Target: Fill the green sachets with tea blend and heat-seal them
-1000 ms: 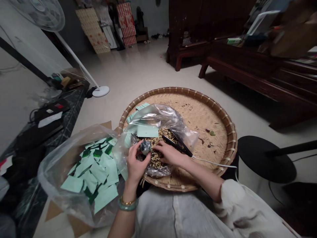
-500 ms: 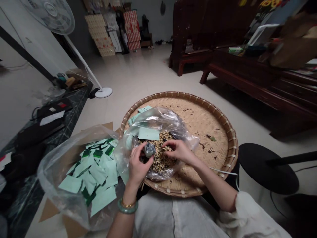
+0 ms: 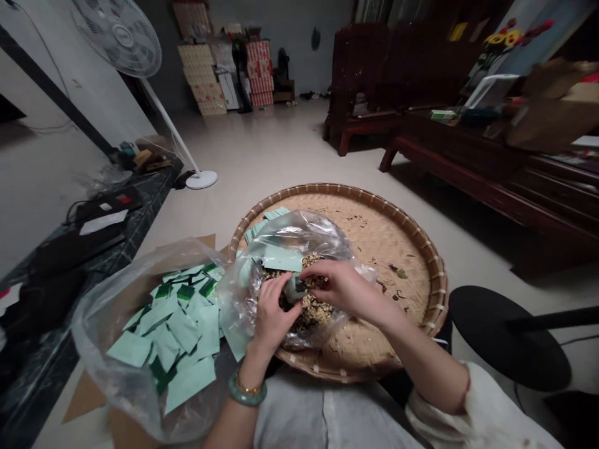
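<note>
Gap narrowed since: left hand [image 3: 275, 312] clamped round small pouch [image 3: 292, 289], above dried bits [image 3: 318, 308] toward tray's [image 3: 350, 357] near-left rim. Right hand [image 3: 341, 285] at its dark end, grip untellable. Slack left fingers might tip it; right-hand knock, spill.

Dim indoor light, glare on the clear bag [image 3: 306, 232], soft stretched edges.

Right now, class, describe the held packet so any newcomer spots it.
Find the round woven bamboo tray, then the clear plastic bag of dried bits on its left side. Above those bits, the left hand holds the pale green packet. It looks rounded, unlike the flatter packets heaped left of the tray.
</note>
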